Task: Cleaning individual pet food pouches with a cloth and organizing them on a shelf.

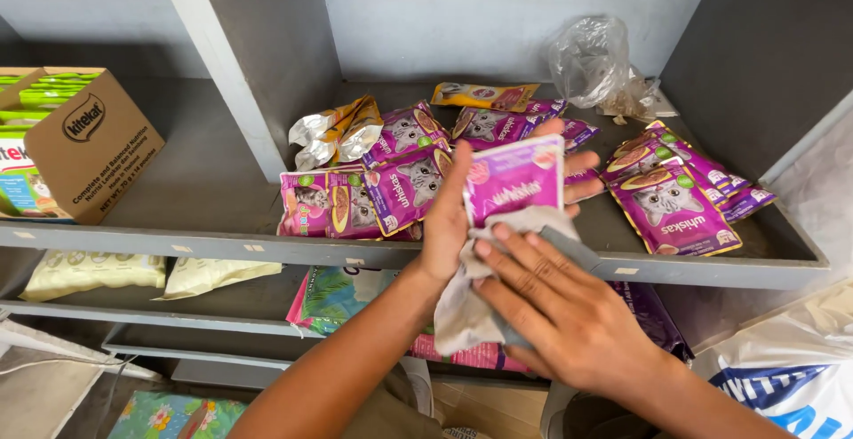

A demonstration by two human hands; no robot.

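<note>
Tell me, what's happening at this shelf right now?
A person is wiping a purple pet-food pouch. The left hand holds it up in front of the grey shelf, and the right hand presses a grey cloth against its lower edge. More purple pouches lie scattered on the shelf, with a cardboard box at the left.
</note>
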